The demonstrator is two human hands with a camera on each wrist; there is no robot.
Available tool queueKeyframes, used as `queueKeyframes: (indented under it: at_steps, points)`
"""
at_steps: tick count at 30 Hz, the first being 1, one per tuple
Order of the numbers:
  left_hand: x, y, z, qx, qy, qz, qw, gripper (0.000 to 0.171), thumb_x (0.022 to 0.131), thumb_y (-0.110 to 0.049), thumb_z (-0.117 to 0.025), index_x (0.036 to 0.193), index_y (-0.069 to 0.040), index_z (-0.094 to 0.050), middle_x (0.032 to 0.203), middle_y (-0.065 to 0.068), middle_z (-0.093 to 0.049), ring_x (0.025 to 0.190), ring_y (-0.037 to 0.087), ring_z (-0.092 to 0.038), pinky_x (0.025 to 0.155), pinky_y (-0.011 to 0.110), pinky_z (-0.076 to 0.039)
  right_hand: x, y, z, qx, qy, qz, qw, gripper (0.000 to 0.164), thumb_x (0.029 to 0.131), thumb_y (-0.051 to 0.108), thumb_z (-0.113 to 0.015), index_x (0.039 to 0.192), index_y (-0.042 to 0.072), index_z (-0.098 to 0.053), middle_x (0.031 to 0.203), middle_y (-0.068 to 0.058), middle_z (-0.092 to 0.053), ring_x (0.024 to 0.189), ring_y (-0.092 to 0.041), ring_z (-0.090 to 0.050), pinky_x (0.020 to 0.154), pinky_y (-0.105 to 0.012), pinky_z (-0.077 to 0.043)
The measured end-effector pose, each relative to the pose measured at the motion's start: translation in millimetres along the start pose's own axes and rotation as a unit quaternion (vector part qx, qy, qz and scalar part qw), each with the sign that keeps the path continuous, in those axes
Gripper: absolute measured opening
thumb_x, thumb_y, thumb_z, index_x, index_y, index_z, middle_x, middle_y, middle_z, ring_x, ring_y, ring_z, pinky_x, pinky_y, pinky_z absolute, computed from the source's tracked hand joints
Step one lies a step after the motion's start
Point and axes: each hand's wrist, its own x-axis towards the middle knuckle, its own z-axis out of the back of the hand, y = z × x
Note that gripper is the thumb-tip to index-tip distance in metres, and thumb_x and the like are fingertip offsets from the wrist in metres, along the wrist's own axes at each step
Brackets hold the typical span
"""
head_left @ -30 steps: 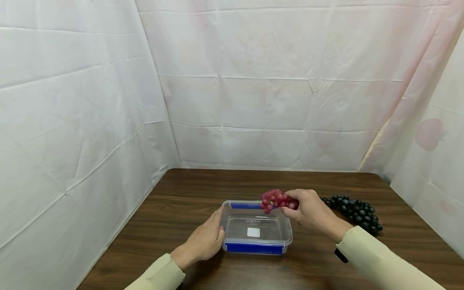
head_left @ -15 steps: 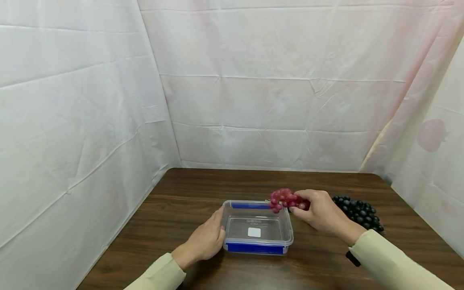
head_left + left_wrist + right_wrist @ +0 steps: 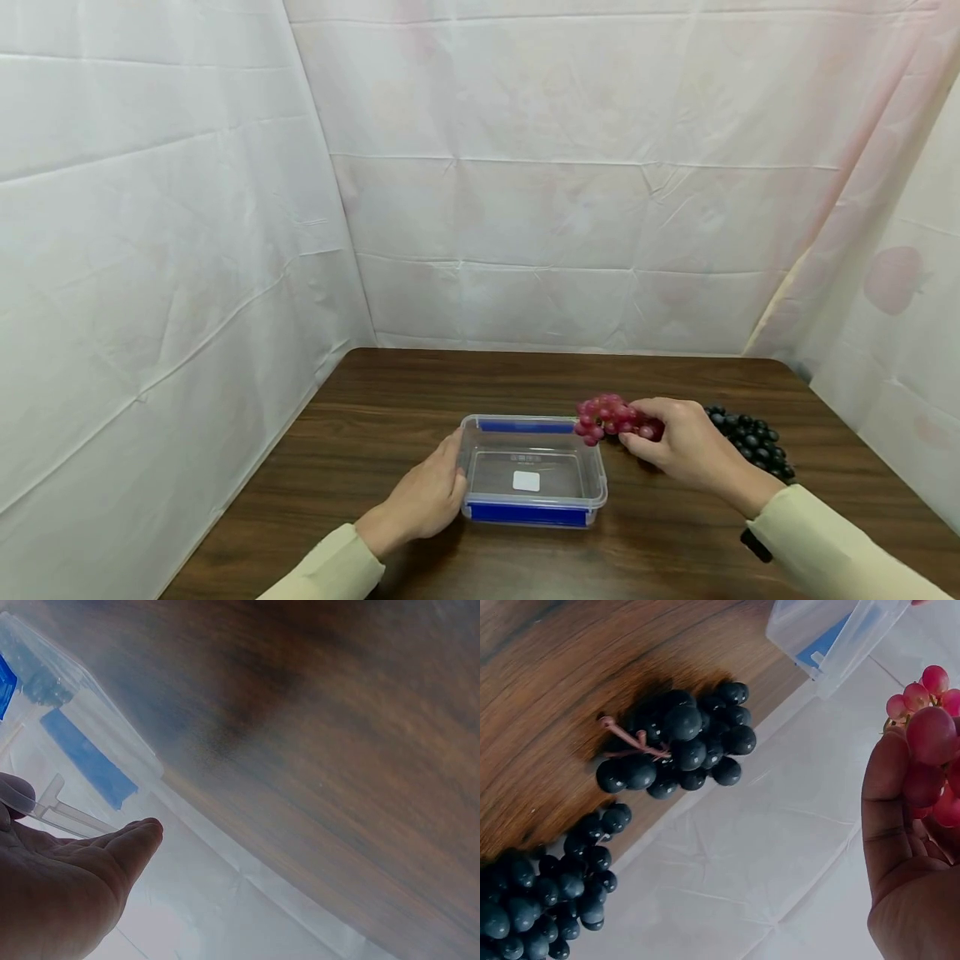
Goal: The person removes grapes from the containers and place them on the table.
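A clear plastic food container [image 3: 527, 515] with blue clip strips stands on the table, a white square showing at its bottom. My left hand [image 3: 423, 496] lies along its left wall, fingers extended; in the left wrist view the fingers [image 3: 131, 847] reach along the container's rim. Between thumb and fingers of my right hand [image 3: 686, 446] is a bunch of red grapes [image 3: 606, 417], held up at the container's right side, its tip overlapping the far right corner. In the right wrist view these red grapes [image 3: 932, 735] are only partly visible.
Black grapes [image 3: 757, 446] lie on the table at the right, partly hidden by my right hand. The right wrist view shows two clusters, a nearer one [image 3: 679, 739] with a reddish stem and a larger one [image 3: 547, 900]. White cloth [image 3: 525, 208] hangs around the dark wooden table [image 3: 420, 379].
My right hand has moved right with the red grapes, from over the container to its right edge, covering more of the black grapes. The left hand and container stay put.
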Motion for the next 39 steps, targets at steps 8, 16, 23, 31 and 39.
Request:
queueKeyframes:
  at_steps: [8,16,23,31,39]
  points:
    - [-0.3,0.1,0.4,-0.006,0.002,0.000,1.0000,0.066,0.103,-0.016,-0.043,0.161,0.005,-0.019,0.162,0.023,-0.032,0.144,0.034,-0.041,0.114,0.050,-0.040,-8,-9,5,-0.003,0.001,-0.009,1.000,0.017,0.089,0.020,-0.079,0.103,0.011,-0.076,0.077,0.007,-0.063,0.051,-0.002,-0.046,0.043,-0.024,-0.042]
    - [-0.4,-0.1,-0.4,-0.004,-0.002,0.000,1.0000,0.066,0.103,-0.017,-0.044,0.161,0.004,-0.020,0.161,0.022,-0.036,0.142,0.033,-0.044,0.113,0.049,-0.042,-17,-18,9,0.011,0.014,-0.027,0.999,0.012,0.091,0.019,-0.077,0.101,0.012,-0.074,0.061,0.013,-0.056,0.046,-0.003,-0.050,0.041,-0.025,-0.044]
    - [-0.6,-0.2,-0.3,-0.006,-0.002,0.001,1.0000,0.065,0.103,-0.016,-0.043,0.161,0.004,-0.020,0.160,0.022,-0.036,0.143,0.034,-0.044,0.113,0.050,-0.041,-23,-23,11,0.005,0.022,-0.039,0.999,0.012,0.092,0.021,-0.077,0.099,0.013,-0.074,0.059,0.015,-0.055,0.046,-0.004,-0.048,0.042,-0.025,-0.042]
    - [-1.1,-1.2,0.5,-0.007,-0.006,-0.004,0.9999,0.065,0.102,-0.015,-0.043,0.160,0.005,-0.021,0.159,0.023,-0.038,0.141,0.034,-0.045,0.112,0.050,-0.042,-30,-31,7,0.006,0.048,-0.066,0.997,0.025,0.093,0.026,-0.077,0.109,0.007,-0.074,0.064,0.011,-0.057,0.047,-0.005,-0.049,0.042,-0.025,-0.044]
    - [-0.5,-0.2,0.1,-0.005,-0.002,-0.001,1.0000,0.065,0.103,-0.015,-0.043,0.160,0.005,-0.020,0.162,0.022,-0.034,0.144,0.034,-0.042,0.113,0.050,-0.041,-36,-39,1,0.000,0.046,-0.045,0.998,0.010,0.090,0.021,-0.079,0.098,0.015,-0.074,0.063,0.016,-0.056,0.049,-0.002,-0.048,0.043,-0.024,-0.043]
